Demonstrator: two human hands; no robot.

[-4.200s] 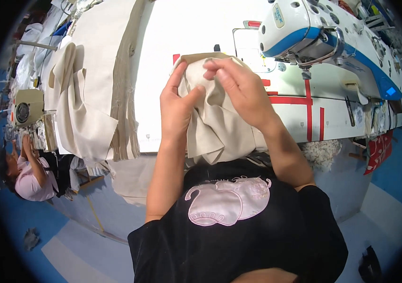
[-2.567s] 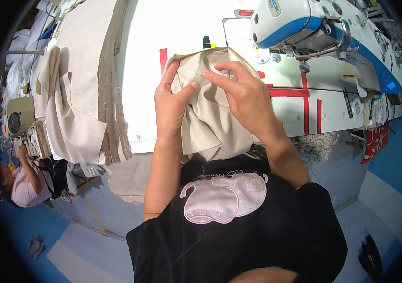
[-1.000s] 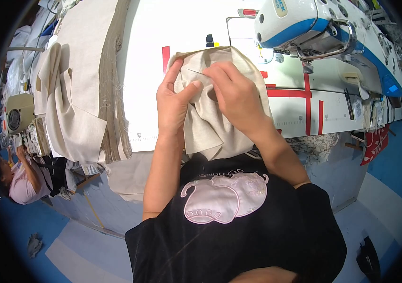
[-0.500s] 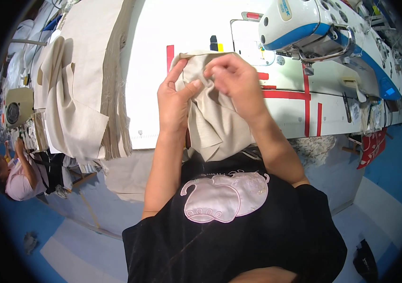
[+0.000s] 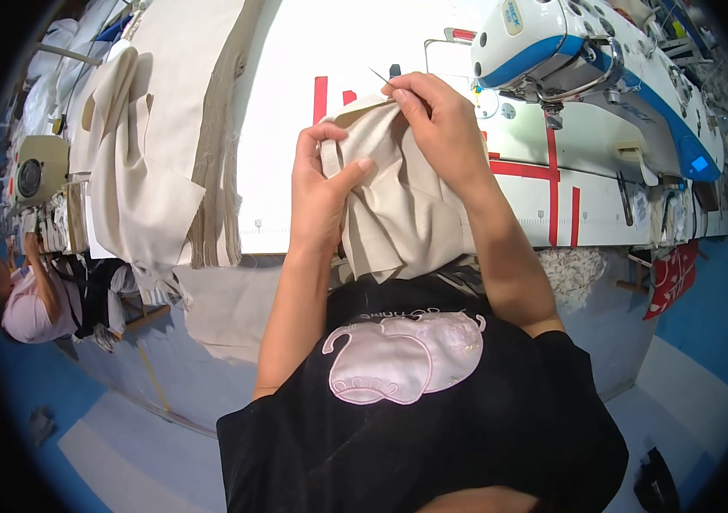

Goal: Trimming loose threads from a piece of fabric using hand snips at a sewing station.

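The beige cloth [image 5: 407,209] lies bunched at the desk's [image 5: 278,128] front edge, against the person's black shirt [image 5: 501,427]; a white strip separates it from the fabric stack [image 5: 189,68] on the left, and the sewing machine [image 5: 543,51] stands well to the right. The left hand [image 5: 319,184] grips the cloth's left side, while the right hand's [image 5: 445,120] fingers pinch a thin pointed tool [image 5: 379,78] by its upper edge. Red tape [image 5: 553,205] marks the desk. Lettering shows on machine and shirt.

Blue-and-white sewing machine [image 5: 543,38], red tape strips [image 5: 553,205], pink-shirted co-worker [image 5: 35,312]
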